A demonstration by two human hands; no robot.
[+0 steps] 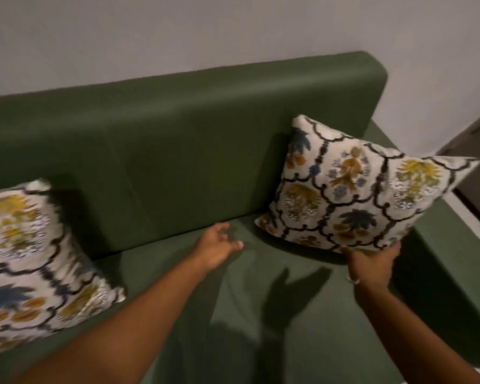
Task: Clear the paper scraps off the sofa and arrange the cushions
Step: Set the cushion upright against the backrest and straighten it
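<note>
A green sofa (pixel 178 128) fills the view. At its right end a white cushion with a floral print (pixel 355 187) is tilted up off the seat, and my right hand (pixel 372 261) grips its lower edge from below. My left hand (pixel 216 245) hovers over the seat just left of that cushion, fingers apart and holding nothing. A second cushion with the same print (pixel 31 261) lies at the sofa's left end, leaning on the backrest. No paper scraps show on the seat.
A pale wall (pixel 233 29) rises behind the backrest. Dark flooring (pixel 474 151) shows past the sofa's right end. The seat between the two cushions is bare green fabric with shadows of my arms.
</note>
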